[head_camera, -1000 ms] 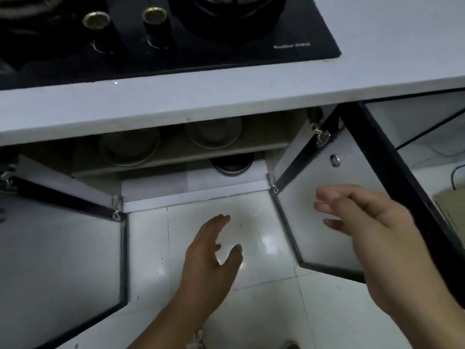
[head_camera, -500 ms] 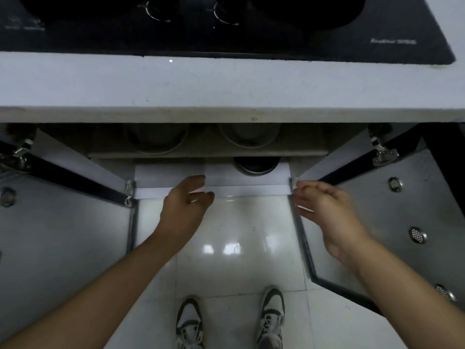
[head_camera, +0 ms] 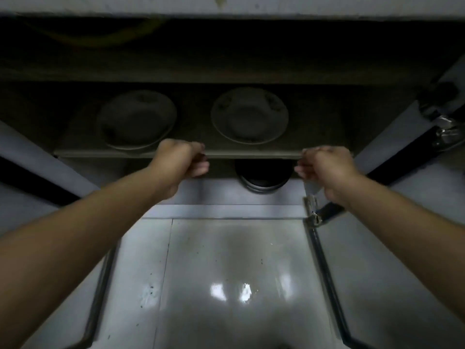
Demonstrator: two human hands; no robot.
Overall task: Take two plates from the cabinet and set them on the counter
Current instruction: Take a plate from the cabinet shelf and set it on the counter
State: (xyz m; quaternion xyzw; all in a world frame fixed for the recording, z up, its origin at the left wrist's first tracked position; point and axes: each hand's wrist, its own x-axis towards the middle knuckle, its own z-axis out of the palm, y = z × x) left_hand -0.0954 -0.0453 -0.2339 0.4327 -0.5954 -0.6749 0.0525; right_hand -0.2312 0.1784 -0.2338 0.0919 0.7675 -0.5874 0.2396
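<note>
Two pale round plates lie side by side on the dark cabinet shelf: the left plate and the right plate. My left hand hovers at the shelf's front edge, just right of and below the left plate, fingers curled and holding nothing. Near the same edge, my right hand sits below and right of the right plate, fingers also curled and holding nothing. The counter's underside edge runs along the top.
A dark round pot stands on the cabinet floor under the shelf, between my hands. Both cabinet doors stand open, the left door and the right door with its hinge. Glossy white floor tiles lie below.
My head has dropped lower, so the stove top has left the view and the shelf shows fully. Both hands have reached forward from the floor area up to the shelf's front edge.
</note>
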